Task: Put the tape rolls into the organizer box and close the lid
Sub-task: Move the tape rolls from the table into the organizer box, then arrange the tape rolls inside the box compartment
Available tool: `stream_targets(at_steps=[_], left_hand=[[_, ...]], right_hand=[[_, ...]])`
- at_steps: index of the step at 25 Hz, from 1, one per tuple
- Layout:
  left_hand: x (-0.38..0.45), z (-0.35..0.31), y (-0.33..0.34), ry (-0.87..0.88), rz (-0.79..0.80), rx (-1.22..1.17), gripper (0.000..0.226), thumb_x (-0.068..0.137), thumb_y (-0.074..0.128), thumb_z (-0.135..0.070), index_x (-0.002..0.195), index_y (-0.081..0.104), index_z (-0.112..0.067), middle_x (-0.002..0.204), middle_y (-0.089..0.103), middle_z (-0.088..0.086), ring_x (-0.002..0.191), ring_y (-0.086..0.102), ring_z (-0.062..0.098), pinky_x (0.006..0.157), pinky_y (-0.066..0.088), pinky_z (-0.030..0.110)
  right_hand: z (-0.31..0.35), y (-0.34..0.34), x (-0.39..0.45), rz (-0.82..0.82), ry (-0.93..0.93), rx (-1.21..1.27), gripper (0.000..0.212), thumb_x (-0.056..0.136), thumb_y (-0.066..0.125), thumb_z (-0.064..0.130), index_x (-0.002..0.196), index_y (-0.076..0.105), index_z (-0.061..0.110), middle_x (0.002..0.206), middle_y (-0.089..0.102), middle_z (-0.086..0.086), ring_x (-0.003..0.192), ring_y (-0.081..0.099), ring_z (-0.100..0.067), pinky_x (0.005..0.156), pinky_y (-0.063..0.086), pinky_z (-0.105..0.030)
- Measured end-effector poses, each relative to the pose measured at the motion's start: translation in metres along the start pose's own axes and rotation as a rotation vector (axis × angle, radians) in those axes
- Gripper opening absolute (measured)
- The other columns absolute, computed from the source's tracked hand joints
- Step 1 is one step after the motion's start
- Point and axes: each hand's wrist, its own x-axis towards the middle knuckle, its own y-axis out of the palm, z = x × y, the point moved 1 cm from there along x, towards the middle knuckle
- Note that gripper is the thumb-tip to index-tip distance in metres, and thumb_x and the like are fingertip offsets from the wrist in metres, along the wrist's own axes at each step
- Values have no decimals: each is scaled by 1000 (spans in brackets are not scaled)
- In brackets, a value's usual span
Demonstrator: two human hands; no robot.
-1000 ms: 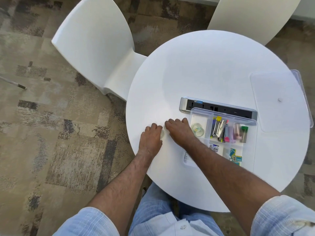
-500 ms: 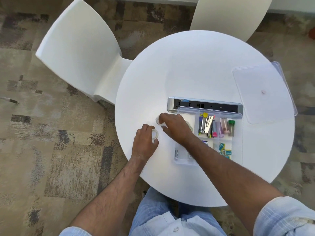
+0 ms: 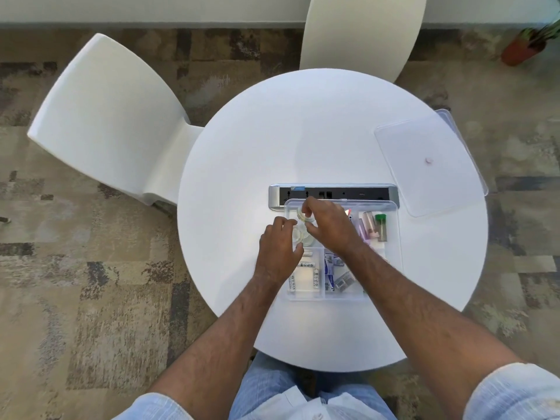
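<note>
A clear organizer box [image 3: 394, 207] sits on the round white table [image 3: 303, 140], holding pens, tubes and small items in compartments. My right hand [image 3: 328, 227] is over the box's far-left compartment, fingers pinched on a clear tape roll [image 3: 303, 217]. My left hand [image 3: 280, 248] is at the box's left edge, holding another clear tape roll [image 3: 298, 234] just over that same compartment. The clear lid [image 3: 430, 162] lies apart at the table's right side, partly over the edge.
A grey power and socket strip [image 3: 333, 194] is set into the table just behind the box. Two white chairs stand at the far left [image 3: 106, 122] and far side [image 3: 360, 28]. A potted plant [image 3: 527, 43] stands on the patterned carpet at top right.
Both hands picked tape rolls up off the table left of the box and moved right, now over the box's far-left compartment. The camera view shifted.
</note>
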Motion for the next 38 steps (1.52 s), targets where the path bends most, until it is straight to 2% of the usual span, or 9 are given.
stream_targets(at_steps=[3,8,16,19,21,23,26,32,38], left_hand=[[8,-9,4,18,25,22,55,93,70,-23,144,53,-13,140,54,8,120,56,30,102,50,45],[12,-10,0,-7,-25,45,56,92,70,-16,145,52,-11,146,51,10,123,56,33,104,48,46],[-24,47,2,-228,-101,4,48,98,62,-25,142,52,-7,144,53,10,132,52,34,106,45,51],[-30,69,7,-252,-62,39,56,102,58,-28,151,45,-6,158,44,12,147,41,35,119,37,51],[-30,80,11,-254,-14,85,63,105,53,-33,160,34,-8,170,29,11,158,25,33,130,23,50],[-26,88,15,-242,21,112,68,107,47,-36,166,23,-11,176,13,8,164,10,32,133,11,50],[-16,99,21,-202,61,122,72,109,42,-40,168,10,-13,178,-3,6,165,-3,31,134,4,52],[-8,122,45,-189,92,226,79,109,35,-50,168,-1,-13,177,-13,7,164,-11,31,134,-2,52],[-10,133,59,-140,-51,320,79,106,31,-56,169,5,-15,178,-4,5,165,-3,29,134,2,52]], right_hand=[[-2,4,0,-3,36,-1,36,79,80,11,97,53,25,85,64,10,73,52,-10,68,53,-35],[-11,8,-3,6,78,-9,38,76,67,-6,101,57,21,96,65,1,87,57,-21,74,51,-40],[-24,15,-22,115,55,-17,24,85,67,7,105,61,19,102,62,2,96,55,-20,83,46,-39],[-23,17,-19,161,27,-48,20,89,66,15,109,63,19,106,63,2,101,56,-22,91,46,-43],[-21,20,-14,197,8,-70,22,91,67,20,113,66,22,110,64,2,106,57,-22,96,43,-46],[-18,24,-8,226,-9,-112,25,93,67,26,118,67,26,115,65,1,110,58,-23,98,41,-46],[-17,30,0,274,-26,-171,30,93,68,34,123,67,30,119,64,1,114,57,-22,101,37,-49],[-13,44,5,337,-91,-250,30,90,72,34,119,70,27,111,63,1,106,59,-22,99,36,-47],[-21,34,3,234,-37,-127,23,89,73,28,111,70,24,108,60,3,103,59,-18,97,35,-44]])
